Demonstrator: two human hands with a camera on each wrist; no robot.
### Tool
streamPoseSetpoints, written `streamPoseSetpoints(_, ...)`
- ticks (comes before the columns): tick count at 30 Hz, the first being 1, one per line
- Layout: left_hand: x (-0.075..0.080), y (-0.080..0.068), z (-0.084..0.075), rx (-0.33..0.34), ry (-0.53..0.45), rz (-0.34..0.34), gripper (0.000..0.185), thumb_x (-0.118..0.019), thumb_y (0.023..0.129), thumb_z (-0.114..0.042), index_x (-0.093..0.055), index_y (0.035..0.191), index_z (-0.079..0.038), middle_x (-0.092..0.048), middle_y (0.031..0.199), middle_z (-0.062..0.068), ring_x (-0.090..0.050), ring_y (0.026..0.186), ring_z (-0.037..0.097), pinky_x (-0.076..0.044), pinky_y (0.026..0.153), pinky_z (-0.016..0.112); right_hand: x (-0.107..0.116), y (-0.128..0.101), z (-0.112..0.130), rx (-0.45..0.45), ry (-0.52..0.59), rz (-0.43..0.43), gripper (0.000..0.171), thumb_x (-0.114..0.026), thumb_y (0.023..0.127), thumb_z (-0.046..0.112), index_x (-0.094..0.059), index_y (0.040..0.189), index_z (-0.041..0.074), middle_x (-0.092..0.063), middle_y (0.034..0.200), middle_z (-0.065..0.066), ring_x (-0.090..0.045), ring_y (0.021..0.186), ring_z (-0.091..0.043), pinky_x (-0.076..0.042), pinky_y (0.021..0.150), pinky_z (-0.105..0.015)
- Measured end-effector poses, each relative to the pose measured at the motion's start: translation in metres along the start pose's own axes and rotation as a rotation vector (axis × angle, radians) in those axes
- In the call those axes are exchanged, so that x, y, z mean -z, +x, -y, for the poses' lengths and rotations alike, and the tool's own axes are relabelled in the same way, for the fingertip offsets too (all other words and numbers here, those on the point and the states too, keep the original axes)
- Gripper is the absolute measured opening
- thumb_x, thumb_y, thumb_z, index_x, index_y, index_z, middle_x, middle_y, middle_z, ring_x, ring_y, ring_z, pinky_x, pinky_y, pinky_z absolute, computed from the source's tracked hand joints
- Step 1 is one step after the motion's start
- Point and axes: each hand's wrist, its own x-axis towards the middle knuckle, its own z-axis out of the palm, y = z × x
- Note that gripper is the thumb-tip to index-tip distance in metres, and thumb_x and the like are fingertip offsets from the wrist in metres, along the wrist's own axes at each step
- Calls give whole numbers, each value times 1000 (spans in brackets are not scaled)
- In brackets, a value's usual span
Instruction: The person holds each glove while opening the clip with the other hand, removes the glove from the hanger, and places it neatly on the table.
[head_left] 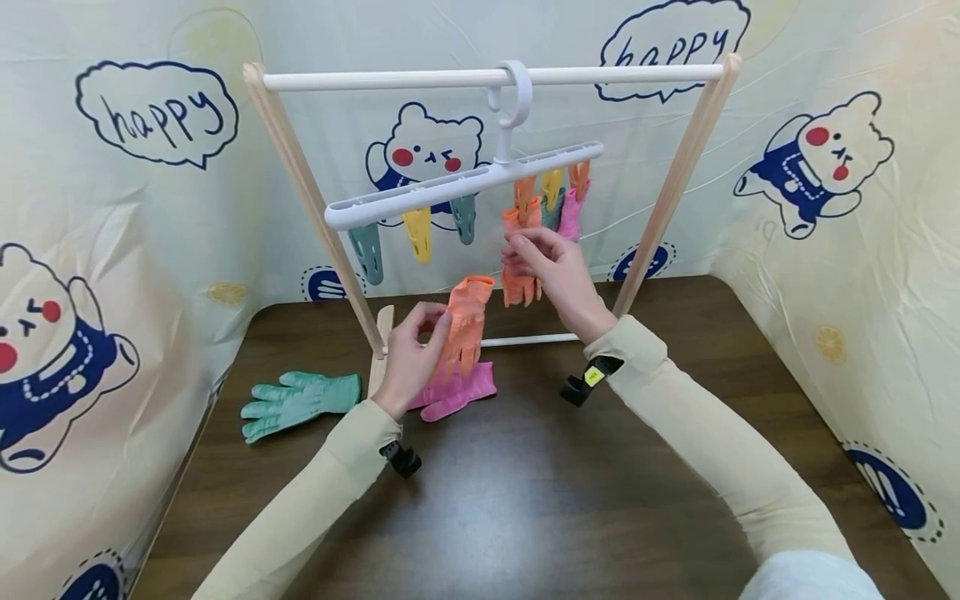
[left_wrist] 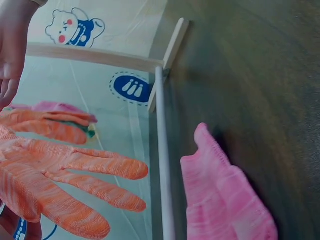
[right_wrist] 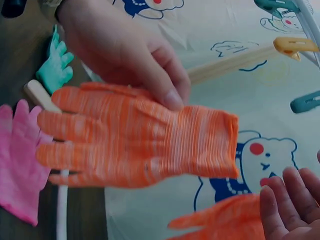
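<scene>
Two orange gloves: your left hand (head_left: 408,354) pinches one upright glove (head_left: 467,321), cuff toward your right hand (head_left: 551,271), which grips the clipped glove (head_left: 520,283).

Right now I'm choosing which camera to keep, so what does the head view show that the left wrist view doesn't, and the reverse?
Only the head view shows the white clip hanger on the rack's top bar, the green glove lying on the table, and both hands: the left hand holding the loose orange glove, the right hand at the hung orange glove.

Only the left wrist view shows the orange glove's fingers close up.

Both show the pink glove beside the rack's lower rod.
</scene>
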Motion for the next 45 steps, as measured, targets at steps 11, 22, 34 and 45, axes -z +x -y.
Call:
streamPoseSetpoints(11, -17, -10, 3, -21, -7, 41, 14, -63, 105, -15, -69, 112, -4, -71, 96, 9, -67, 91, 20, -57, 72, 31, 37, -26, -15, -46, -101, 5, 41, -59, 108, 31, -64, 132, -2, -67, 125, -23, -69, 112, -29, -56, 98, -37)
streamPoseSetpoints(22, -38, -9, -1, -48, 64, 115, 14, -64, 105, -18, -69, 113, -8, -73, 106, 5, -67, 99, 20, -59, 88, 41, 68, -49, -37, -145, -133, -19, 41, -57, 109, 32, -64, 131, -1, -72, 111, 0, -69, 106, -16, -56, 97, -35)
streamPoseSetpoints(34, -68, 4, -3, -151, 289, 151, 12, -67, 103, -18, -73, 111, -10, -72, 102, 4, -65, 89, 19, -57, 84, 39, 99, -68, -60, -232, -162, -28, 47, -52, 110, 34, -58, 137, -5, -72, 115, 0, -69, 105, -12, -56, 97, -31)
streamPoseSetpoints(45, -99, 17, -7, -293, 611, 156, 16, -68, 103, -23, -74, 110, -11, -74, 97, 5, -67, 85, 25, -55, 75, 41, 116, -78, -74, -258, -146, -45, 49, -51, 111, 29, -55, 138, -11, -71, 113, 2, -69, 102, -9, -55, 101, -37)
